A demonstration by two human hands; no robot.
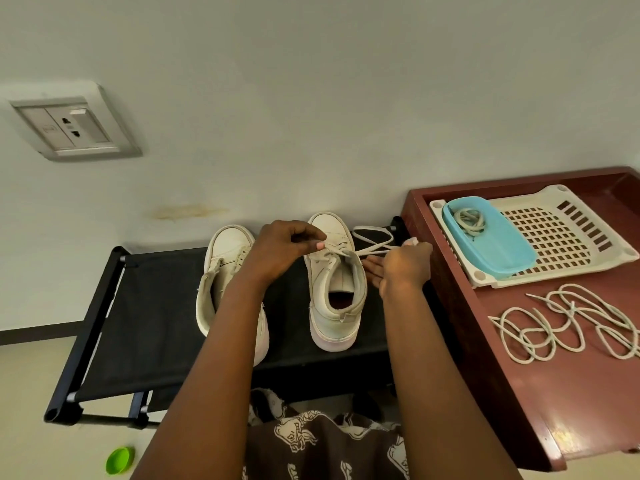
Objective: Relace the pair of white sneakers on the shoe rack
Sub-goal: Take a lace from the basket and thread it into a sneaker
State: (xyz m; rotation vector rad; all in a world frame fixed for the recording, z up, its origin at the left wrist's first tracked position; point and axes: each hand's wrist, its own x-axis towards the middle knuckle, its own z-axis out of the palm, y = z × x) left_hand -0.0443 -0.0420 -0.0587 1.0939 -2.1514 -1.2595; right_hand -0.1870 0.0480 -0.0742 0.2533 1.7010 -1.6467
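Note:
Two white high-top sneakers stand on the black fabric shoe rack [156, 306], toes toward the wall. The left sneaker [221, 265] has no lace that I can see and my left forearm crosses it. The right sneaker [334, 282] carries a white lace [372, 237] through its upper eyelets, with a loop trailing to the right. My left hand [280, 251] pinches the lace over the sneaker's tongue. My right hand [403, 266] is beside the sneaker's right side and pinches the other lace strand between thumb and finger, its remaining fingers spread.
A dark red table [554, 393] stands right of the rack. It holds a white perforated tray [561, 233] with a blue lid [498, 251] bearing a coiled lace [467, 220], and loose laces [568, 327]. A green cap [119, 460] lies on the floor. A wall socket [72, 128] sits upper left.

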